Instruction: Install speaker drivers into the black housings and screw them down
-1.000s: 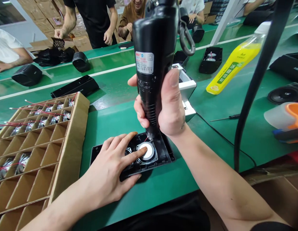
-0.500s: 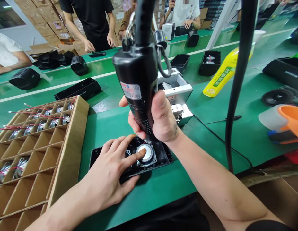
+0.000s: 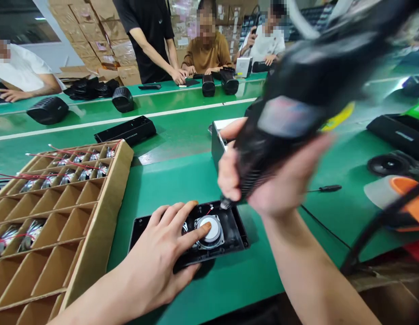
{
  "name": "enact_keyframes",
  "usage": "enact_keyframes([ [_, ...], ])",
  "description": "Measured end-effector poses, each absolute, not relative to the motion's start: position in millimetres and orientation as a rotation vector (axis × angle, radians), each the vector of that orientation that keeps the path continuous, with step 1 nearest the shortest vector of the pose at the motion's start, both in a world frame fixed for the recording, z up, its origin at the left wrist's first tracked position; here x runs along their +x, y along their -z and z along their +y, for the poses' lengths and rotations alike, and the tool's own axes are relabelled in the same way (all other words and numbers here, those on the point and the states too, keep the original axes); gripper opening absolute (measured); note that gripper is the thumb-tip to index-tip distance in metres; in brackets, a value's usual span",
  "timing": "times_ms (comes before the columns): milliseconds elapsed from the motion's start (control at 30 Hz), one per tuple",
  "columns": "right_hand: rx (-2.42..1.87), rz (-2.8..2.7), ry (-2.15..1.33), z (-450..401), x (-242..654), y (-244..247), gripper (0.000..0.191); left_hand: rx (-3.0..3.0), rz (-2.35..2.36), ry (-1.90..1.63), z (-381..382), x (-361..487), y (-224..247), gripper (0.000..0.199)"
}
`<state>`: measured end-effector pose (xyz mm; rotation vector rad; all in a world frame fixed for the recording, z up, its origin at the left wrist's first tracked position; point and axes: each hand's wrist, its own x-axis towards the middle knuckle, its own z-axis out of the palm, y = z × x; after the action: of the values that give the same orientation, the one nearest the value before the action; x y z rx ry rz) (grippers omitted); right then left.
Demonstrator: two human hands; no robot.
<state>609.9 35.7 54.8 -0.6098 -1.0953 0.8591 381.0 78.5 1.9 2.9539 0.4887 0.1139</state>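
A black speaker housing [image 3: 235,225] lies on the green table, with a round silver speaker driver [image 3: 214,231] seated in it. Across the housing's left part rests my left hand [image 3: 165,241], its fingers spread, the index fingertip on the driver and the thumb by the near edge. My right hand [image 3: 277,176] is wrapped round a black electric screwdriver [image 3: 273,131], blurred by motion. The screwdriver's tip is near the housing's far right corner, just beyond the driver. A second driver is partly hidden under my left hand.
At the left stands a cardboard divider box [image 3: 116,194] with several wired drivers. A silver device [image 3: 218,144] sits behind the screwdriver. To the right are a small screwdriver [image 3: 329,188], a cable and an orange container [image 3: 407,194]. Several people sit or stand across the table.
My right hand has swung the electric screwdriver right, tilting it and taking its tip off the driver's far edge. My left hand stays on the housing. The view has shifted slightly.
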Motion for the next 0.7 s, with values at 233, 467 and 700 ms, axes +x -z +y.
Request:
enact_keyframes([
  [233,-0.768,-0.975,-0.152,38.0,656.0,-96.1,0.067,2.851,0.474,0.025,84.6,360.7,-18.2,0.081],
  [467,-0.880,-1.002,-0.246,45.7,658.9,-75.9,0.071,2.847,0.469,-0.019,84.2,356.5,-16.6,0.073],
  [700,-0.796,-1.027,-0.291,36.0,668.4,-68.5,0.077,2.817,0.458,-0.024,80.2,363.0,-12.6,0.059],
])
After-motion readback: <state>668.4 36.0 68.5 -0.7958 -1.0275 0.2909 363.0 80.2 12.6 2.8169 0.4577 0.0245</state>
